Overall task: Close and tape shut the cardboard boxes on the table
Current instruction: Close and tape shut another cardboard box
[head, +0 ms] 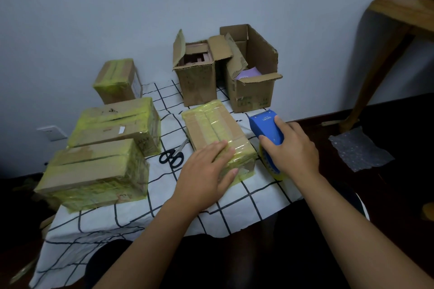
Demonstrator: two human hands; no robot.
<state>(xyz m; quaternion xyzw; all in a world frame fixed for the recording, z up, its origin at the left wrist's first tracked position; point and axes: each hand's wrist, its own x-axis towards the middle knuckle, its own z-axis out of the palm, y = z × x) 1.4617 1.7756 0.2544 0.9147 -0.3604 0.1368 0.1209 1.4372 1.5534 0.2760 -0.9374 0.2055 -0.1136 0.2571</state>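
Hands work at the middle taped box [217, 134] on the checked surface [246, 197]: left hand [206, 172] lies flat, fingers straight, on its near end; right hand [292, 148] grips a blue tape dispenser [265, 125] marked "deli", just beside the box. Two untaped boxes [225, 73] stand open behind.

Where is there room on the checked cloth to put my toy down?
The near strip of checked cloth in front of the taped boxes is bare. Between the left box and the middle box, scissors crowd the gap.
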